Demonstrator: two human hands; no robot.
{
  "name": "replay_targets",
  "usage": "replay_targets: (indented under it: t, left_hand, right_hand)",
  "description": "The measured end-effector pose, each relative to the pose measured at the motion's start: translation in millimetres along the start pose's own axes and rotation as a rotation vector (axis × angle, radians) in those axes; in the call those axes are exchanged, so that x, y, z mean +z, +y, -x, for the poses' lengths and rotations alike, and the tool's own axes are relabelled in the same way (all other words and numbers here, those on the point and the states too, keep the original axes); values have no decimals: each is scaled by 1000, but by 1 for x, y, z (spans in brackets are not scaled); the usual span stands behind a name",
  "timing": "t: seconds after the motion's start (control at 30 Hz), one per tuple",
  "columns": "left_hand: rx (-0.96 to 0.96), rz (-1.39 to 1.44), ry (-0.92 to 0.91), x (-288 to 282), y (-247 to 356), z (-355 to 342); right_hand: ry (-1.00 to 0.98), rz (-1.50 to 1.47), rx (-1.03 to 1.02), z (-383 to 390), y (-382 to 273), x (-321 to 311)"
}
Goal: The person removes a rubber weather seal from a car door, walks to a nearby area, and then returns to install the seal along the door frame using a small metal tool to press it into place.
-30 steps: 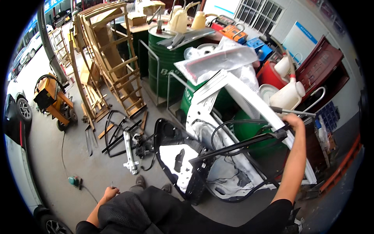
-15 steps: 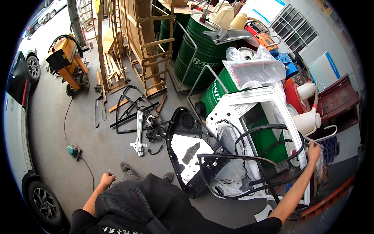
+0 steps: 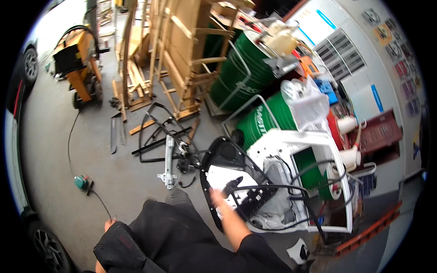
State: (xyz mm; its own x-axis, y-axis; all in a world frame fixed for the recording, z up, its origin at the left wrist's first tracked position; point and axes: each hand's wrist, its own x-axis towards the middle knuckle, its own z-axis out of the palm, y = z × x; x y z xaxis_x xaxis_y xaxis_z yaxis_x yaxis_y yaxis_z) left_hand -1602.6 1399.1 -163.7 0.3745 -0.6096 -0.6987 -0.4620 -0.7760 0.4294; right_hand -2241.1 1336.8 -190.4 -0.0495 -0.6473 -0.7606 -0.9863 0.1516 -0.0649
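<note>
A white car door (image 3: 291, 142) leans on its side against green drums. A black inner trim panel (image 3: 226, 157) with a white patch rests against its near end. A long black rubber seal (image 3: 277, 187) loops across the door's face. My right hand (image 3: 217, 196) is blurred, at the trim panel's near edge where the seal's end lies; whether it grips anything I cannot tell. My left hand (image 3: 109, 224) hangs low beside my dark-trousered knee, fingers curled, with nothing in it.
A window regulator (image 3: 169, 160) and black window frames (image 3: 157, 132) lie on the concrete floor. A teal power tool (image 3: 81, 182) trails a cable. Behind stand wooden frames (image 3: 182, 54), green drums (image 3: 236, 73), an orange machine (image 3: 82, 59), and a car at the left rim.
My right hand has swung from the seal's far right end back to the trim panel close in front of me. The view has tilted down and to the left.
</note>
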Motion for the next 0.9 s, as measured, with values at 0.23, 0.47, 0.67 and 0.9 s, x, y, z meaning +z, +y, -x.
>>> replay_targets:
  t: [0.23,0.47,0.67,0.9]
  left_hand:
    - [-266,153,35,-75,-37,42]
    - [-565,409,133,-118,-46,32]
    - [-797,518,207,-185,-41,-11]
    - [-751,740,324,-271,37,-131]
  right_hand:
    - [-707,-798,55,-11,-206,-111]
    - [-328,-193,132,-215,-319,-213]
    - [-453,-305,-213,-215,-628,-265]
    - [-309,318,-768,-350,-845,-338]
